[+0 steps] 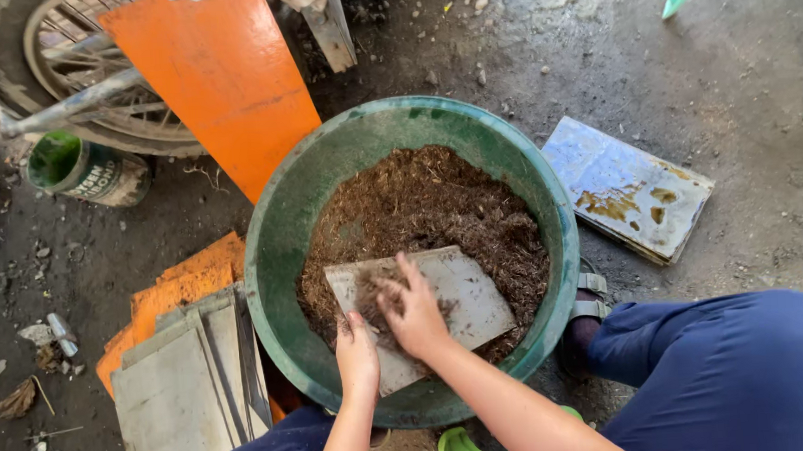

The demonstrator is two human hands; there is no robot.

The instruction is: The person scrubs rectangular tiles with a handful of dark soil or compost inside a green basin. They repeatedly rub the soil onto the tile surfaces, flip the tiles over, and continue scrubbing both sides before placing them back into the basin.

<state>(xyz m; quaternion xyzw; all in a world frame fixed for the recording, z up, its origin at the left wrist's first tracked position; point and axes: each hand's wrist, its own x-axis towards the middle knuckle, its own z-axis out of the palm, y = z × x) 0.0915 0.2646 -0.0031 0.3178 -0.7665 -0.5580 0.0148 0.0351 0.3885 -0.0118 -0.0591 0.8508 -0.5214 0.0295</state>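
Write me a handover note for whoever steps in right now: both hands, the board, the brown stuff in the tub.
Left hand: steadies the near edge of the grey board; grip unclear.
Right hand: fingers spread, pressing a clump of brown fibrous material onto the board.
Board lies tilted inside the green tub, on top of the material.
Done: a small patch of material sits on the board.
Left: most of the board is bare.
A stack of grey boards lies beside the tub.

single head view, steep downward, close over green basin (277, 233), dirt floor (595, 46)
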